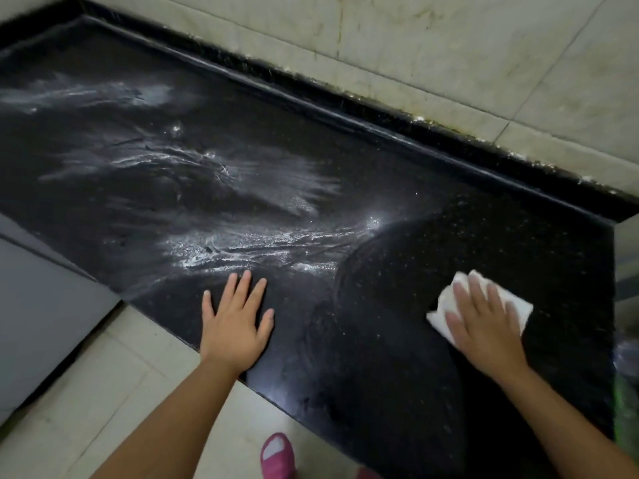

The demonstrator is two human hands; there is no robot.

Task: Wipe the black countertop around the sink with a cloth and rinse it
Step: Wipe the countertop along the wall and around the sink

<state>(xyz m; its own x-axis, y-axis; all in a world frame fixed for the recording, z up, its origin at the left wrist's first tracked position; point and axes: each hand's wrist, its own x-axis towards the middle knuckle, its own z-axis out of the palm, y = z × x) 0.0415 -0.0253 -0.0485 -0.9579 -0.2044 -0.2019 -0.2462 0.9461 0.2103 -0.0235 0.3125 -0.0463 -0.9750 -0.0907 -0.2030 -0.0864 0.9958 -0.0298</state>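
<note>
The black countertop (242, 160) fills most of the view, streaked with white soapy residue across its left and middle. My right hand (484, 323) lies flat with straight fingers on a folded white cloth (446, 302), pressing it onto the counter near the right end; the hand looks blurred. My left hand (235, 316) rests flat on the counter near its front edge, fingers spread, holding nothing. The counter around the cloth looks darker, with only fine specks. No sink is in view.
A raised black backsplash strip (380, 122) runs along the pale tiled wall (449, 46). Below the front edge are a light tiled floor (114, 392), a grey cabinet face (41, 299) at the left, and my pink slipper (276, 454). Something green (627, 409) stands at the right edge.
</note>
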